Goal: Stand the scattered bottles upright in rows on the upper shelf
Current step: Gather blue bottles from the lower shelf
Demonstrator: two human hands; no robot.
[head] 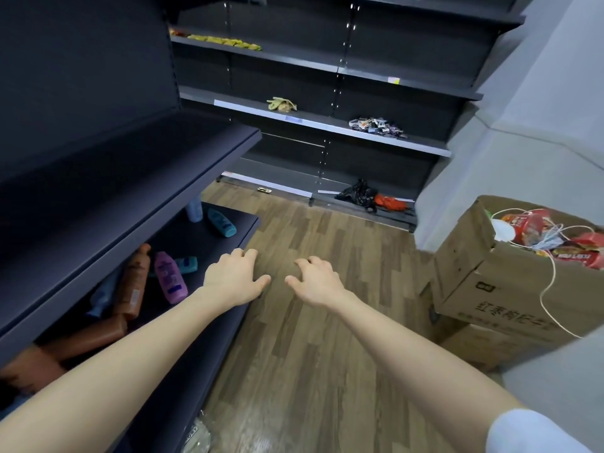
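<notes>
On the head feed I can make out the bottles (170,277) only partly: they lie scattered on the lower shelf (209,246) at lower left, several half hidden under the upper shelf (130,178). My left hand (233,277) and right hand (313,279) hover mid-frame, fingers loosely curled, grasping nothing. Below them is the wood floor (310,338), with a cardboard box (483,279) at right.

Matt dark metal shelf (137,178), glossy plastic bottles (170,281), wood-grain floor (294,322), cardboard box (490,282)
</notes>
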